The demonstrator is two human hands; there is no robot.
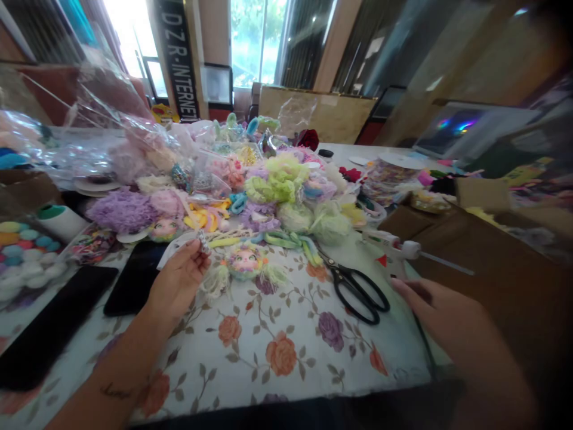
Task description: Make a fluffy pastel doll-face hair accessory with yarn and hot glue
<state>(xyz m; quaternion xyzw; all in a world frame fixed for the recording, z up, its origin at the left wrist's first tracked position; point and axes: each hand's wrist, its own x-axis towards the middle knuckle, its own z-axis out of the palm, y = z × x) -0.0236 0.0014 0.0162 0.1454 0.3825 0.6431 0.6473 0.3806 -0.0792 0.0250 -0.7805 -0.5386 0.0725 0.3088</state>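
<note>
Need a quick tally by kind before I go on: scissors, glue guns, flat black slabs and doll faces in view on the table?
Scissors: 1
Glue gun: 1
Flat black slabs: 2
Doll faces: 2
Total: 6, counting only what shows; the heap could hide more.

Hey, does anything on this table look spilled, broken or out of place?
Nothing looks spilled or broken. The craft pile is jumbled and the scissors point towards it, but that seems ordinary clutter.
</note>
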